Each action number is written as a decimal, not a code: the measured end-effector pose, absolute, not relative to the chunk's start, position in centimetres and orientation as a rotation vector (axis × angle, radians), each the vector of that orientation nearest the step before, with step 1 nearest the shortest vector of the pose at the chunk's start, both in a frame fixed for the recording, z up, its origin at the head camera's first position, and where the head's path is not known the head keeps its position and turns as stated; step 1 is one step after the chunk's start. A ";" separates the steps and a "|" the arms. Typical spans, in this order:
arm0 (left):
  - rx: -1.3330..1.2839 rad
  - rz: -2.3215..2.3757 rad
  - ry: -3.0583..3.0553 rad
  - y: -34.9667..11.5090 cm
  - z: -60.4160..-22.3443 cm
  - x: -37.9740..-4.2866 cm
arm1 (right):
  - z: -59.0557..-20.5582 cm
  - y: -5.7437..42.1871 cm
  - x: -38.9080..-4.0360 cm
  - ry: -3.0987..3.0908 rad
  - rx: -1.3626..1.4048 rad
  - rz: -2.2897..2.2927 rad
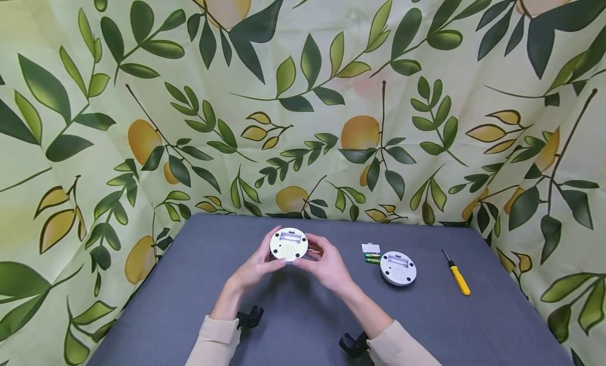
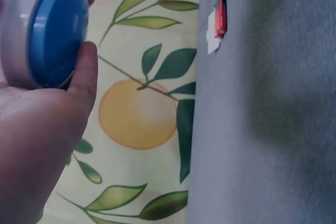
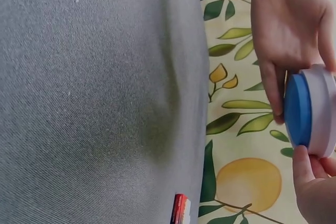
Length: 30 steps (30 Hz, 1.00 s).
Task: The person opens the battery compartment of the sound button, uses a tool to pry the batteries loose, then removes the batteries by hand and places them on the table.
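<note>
A round white device [image 1: 289, 244] is held up above the table between both hands, its underside with an open battery compartment facing the head camera. Its other face is a blue dome, the push button [image 2: 60, 32], plain in both wrist views. My left hand [image 1: 260, 260] grips its left edge, thumb at the lower rim and fingers around the side. From the right, my right hand [image 1: 330, 264] holds the opposite edge in the same way. Red batteries [image 2: 221, 18] lie on the table beside a white cover [image 2: 211, 32]; in the head view my right hand partly hides them.
To the right, a second white round device [image 1: 398, 268] lies underside up with its battery compartment open. Green batteries [image 1: 372, 258] and a white cover [image 1: 371, 248] lie beside it. Farther right is a yellow-handled screwdriver [image 1: 460, 280]. A patterned cloth hangs behind the grey table [image 1: 303, 334].
</note>
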<state>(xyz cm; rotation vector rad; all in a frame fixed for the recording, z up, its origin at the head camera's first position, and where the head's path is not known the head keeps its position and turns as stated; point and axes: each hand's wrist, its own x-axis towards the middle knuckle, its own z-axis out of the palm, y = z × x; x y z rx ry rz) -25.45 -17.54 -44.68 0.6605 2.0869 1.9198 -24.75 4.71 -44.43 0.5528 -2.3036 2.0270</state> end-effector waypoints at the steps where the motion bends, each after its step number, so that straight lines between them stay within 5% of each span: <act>1: 0.660 1.903 2.091 -17.7 -44.6 -25.4 | -44.4 4.7 -24.9 -2.302 0.549 2.037; 30: 0.360 1.748 2.477 -19.3 -46.8 -27.2 | -48.5 3.0 -29.6 -2.382 0.707 2.047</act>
